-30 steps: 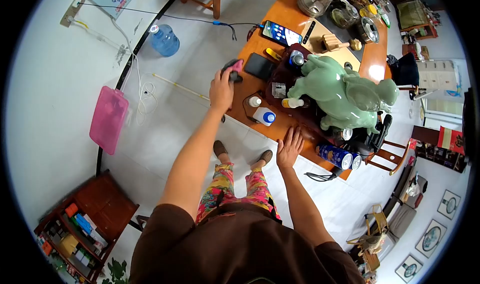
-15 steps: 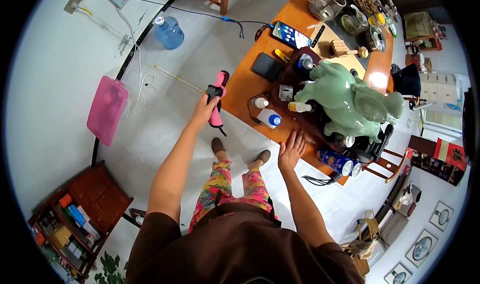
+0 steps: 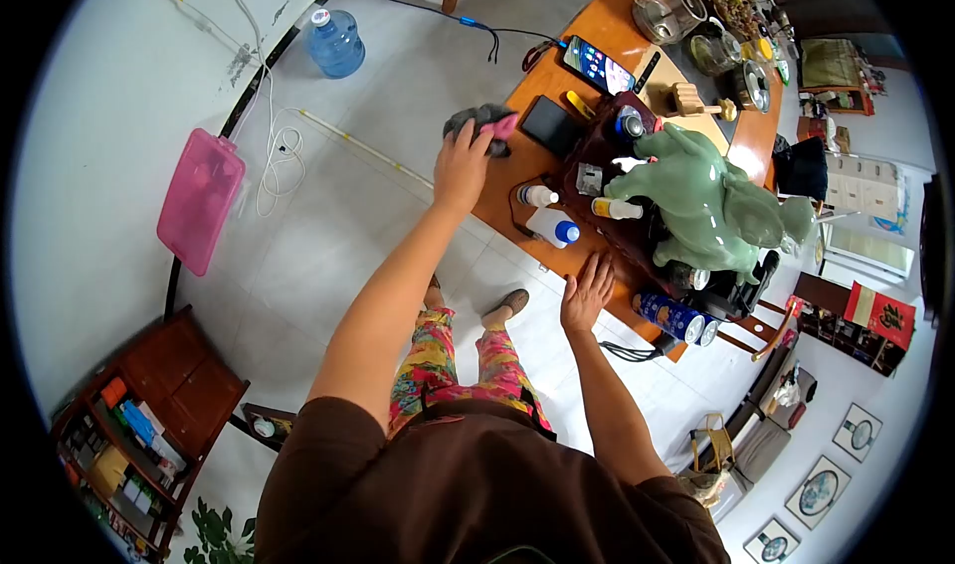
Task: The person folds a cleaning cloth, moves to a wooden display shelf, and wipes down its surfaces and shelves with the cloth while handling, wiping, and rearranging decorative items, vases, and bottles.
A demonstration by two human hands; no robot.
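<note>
My left hand (image 3: 463, 171) reaches out at the near left edge of the wooden table (image 3: 507, 194). Its fingers are closed on a soft, crumpled pink-and-grey cloth (image 3: 500, 126). A black flat box (image 3: 551, 124) lies just right of the cloth. Flat on the tabletop, fingers spread, rests my right hand (image 3: 589, 295), holding nothing. Close to it are a white bottle with a blue cap (image 3: 552, 228) and blue cans (image 3: 668, 315) lying at the corner. A smaller white bottle (image 3: 537, 196) stands between the two hands.
A large green glazed elephant figure (image 3: 701, 201) stands on the table. Beyond are a phone (image 3: 599, 65) on a cable and glass jars (image 3: 662, 15). On the floor are a blue water jug (image 3: 336, 45), a pale rod (image 3: 368, 151) and a white cord (image 3: 274, 171). A pink plastic panel (image 3: 201, 201) leans by the wall.
My left hand has moved forward and right with the pink-and-grey cloth, from over the floor to the table's edge. My right hand stays flat on the table. The view has shifted slightly.
</note>
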